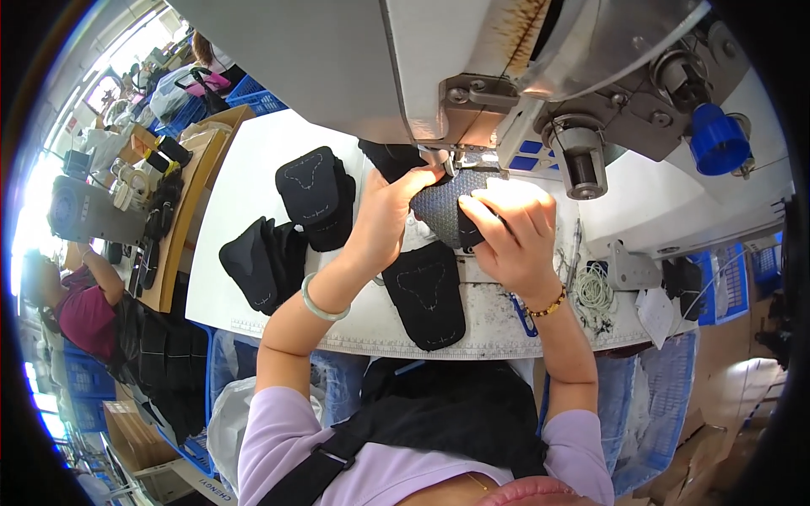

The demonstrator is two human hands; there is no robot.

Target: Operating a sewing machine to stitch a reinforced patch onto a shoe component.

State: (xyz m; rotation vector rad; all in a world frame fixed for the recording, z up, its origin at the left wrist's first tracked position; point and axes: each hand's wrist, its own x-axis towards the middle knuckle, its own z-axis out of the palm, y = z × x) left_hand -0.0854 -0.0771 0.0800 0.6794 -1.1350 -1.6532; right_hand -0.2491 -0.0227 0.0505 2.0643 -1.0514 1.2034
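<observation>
Under the needle area of a white industrial sewing machine (pixel 337 51) lies a grey textured fabric piece (pixel 437 211) with a black edge. My left hand (pixel 390 209) pinches its left side, thumb stretched toward the presser foot (pixel 447 160); some of its fingers are hidden. On the right side, my right hand (pixel 515 232) grips the same piece near its black edge, fingers bent. Just in front lies a black fabric panel (pixel 424 295) with a white chalk outline. Further left are a stack of similar black panels (pixel 314 190) and a fanned pile of them (pixel 263 261).
Blue-handled thread snips (pixel 525 316) lie beside my right wrist. A coil of pale cord (pixel 596 287) and lint sit further right. Blue crates (pixel 666 396) stand below the white table (pixel 219 287). Another person (pixel 89 295) works at the left, near a wooden-edged bench (pixel 173 244).
</observation>
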